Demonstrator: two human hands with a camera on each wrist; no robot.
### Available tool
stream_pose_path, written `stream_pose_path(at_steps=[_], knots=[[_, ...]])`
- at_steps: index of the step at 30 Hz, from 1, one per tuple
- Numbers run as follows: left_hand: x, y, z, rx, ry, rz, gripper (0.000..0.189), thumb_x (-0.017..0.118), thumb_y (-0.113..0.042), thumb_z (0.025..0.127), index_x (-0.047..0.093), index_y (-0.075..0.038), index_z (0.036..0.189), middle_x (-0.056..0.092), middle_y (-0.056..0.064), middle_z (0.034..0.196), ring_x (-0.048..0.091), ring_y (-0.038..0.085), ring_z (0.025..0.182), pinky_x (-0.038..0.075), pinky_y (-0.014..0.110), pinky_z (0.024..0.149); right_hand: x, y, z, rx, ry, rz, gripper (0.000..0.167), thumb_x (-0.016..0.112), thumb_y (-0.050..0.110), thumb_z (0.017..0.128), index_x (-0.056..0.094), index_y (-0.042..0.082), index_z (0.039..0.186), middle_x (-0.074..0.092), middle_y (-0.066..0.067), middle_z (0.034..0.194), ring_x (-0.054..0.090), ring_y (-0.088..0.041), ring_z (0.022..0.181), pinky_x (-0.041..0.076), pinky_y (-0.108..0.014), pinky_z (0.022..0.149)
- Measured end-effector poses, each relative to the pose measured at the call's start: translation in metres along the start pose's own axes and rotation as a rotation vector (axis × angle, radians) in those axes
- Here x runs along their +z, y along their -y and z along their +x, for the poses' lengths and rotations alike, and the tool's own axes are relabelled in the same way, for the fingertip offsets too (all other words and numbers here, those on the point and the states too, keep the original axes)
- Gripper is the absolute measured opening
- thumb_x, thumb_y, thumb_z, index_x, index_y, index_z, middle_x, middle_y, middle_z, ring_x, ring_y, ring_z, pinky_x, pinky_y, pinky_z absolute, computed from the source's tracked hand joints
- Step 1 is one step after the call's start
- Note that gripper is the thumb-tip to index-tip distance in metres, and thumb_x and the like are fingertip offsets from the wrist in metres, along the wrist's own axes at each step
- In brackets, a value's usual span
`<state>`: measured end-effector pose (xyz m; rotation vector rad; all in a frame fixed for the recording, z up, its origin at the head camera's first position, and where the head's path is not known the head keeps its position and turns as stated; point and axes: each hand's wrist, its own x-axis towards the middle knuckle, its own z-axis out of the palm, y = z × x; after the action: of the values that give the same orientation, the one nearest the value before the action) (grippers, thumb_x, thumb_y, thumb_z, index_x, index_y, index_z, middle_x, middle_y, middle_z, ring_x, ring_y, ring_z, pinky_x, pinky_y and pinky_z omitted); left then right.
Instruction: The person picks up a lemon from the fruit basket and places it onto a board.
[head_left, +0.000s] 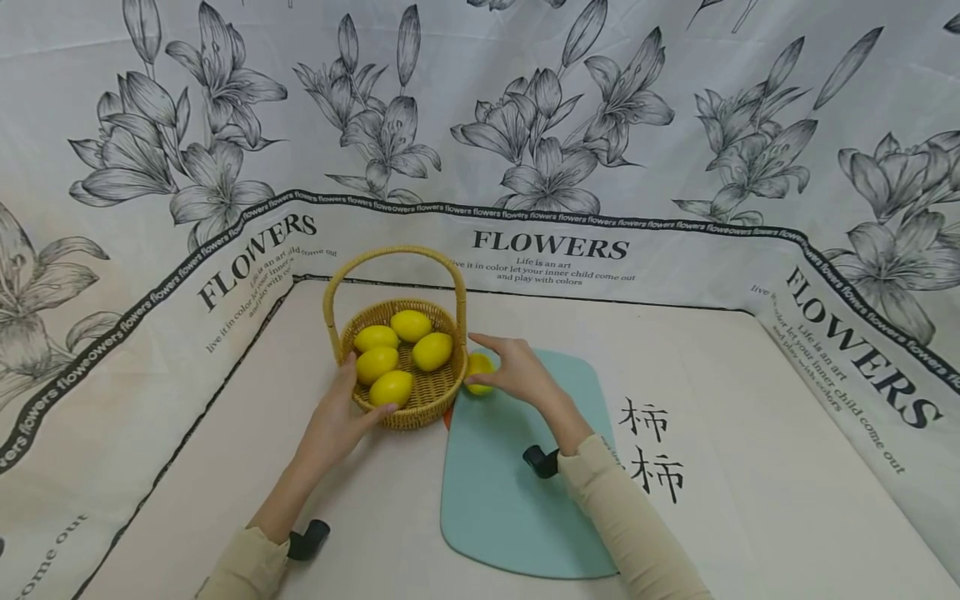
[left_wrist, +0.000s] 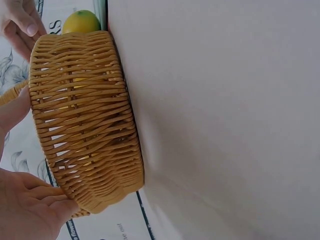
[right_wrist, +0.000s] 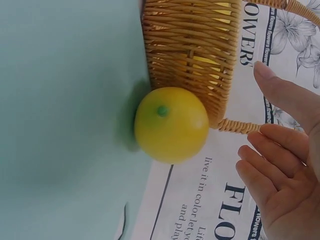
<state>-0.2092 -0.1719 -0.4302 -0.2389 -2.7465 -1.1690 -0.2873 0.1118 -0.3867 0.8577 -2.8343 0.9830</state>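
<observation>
A round wicker basket (head_left: 420,414) with an arched handle holds several yellow lemons (head_left: 432,352). My left hand (head_left: 341,417) grips the basket's left side, its thumb at the near rim and its fingers around the wall. Another lemon (right_wrist: 171,125), tinged green around its stem end, rests on the light blue cutting board (head_left: 525,500), close against the basket's right side. Over that lemon hovers my right hand (head_left: 516,371), thumb and fingers spread apart with nothing between them. In the right wrist view, a gap shows between its fingertips and the lemon.
A small bit of orange (head_left: 448,419) peeks out between the basket and the board's left edge. Black Chinese characters (head_left: 651,450) are printed on the white tabletop right of the board. Flower-printed cloth (head_left: 555,150) surrounds the back and sides.
</observation>
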Motion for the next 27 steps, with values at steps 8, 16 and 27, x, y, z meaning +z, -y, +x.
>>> stream_pose_path(at_steps=[8, 16, 27], knots=[[0.000, 0.000, 0.000, 0.002, -0.003, -0.005, 0.104, 0.069, -0.046, 0.087, 0.006, 0.004, 0.152, 0.007, 0.024, 0.157, 0.012, 0.039, 0.143, 0.019, 0.054, 0.114, -0.001, 0.012, 0.002, -0.021, 0.003, 0.011, 0.070, 0.081, 0.027, 0.079, 0.052, 0.005, 0.139, 0.052, -0.009, 0.139, 0.050, -0.027, 0.126, 0.042, -0.044, 0.104], [0.000, 0.001, 0.000, 0.012, -0.008, -0.007, 0.104, 0.069, -0.046, 0.087, 0.006, 0.005, 0.152, 0.007, 0.024, 0.157, 0.012, 0.038, 0.144, 0.019, 0.054, 0.114, 0.003, 0.019, 0.005, -0.040, 0.015, 0.020, 0.070, 0.080, 0.025, 0.080, 0.050, 0.006, 0.140, 0.050, -0.007, 0.142, 0.045, -0.025, 0.131, 0.038, -0.042, 0.107], [0.001, 0.002, 0.000, 0.016, -0.008, 0.002, 0.104, 0.068, -0.047, 0.087, 0.007, 0.006, 0.151, 0.008, 0.025, 0.157, 0.012, 0.039, 0.143, 0.020, 0.055, 0.113, 0.010, 0.032, 0.011, -0.080, -0.002, 0.047, 0.068, 0.081, 0.022, 0.079, 0.052, 0.002, 0.138, 0.054, -0.013, 0.138, 0.047, -0.029, 0.129, 0.040, -0.042, 0.106]])
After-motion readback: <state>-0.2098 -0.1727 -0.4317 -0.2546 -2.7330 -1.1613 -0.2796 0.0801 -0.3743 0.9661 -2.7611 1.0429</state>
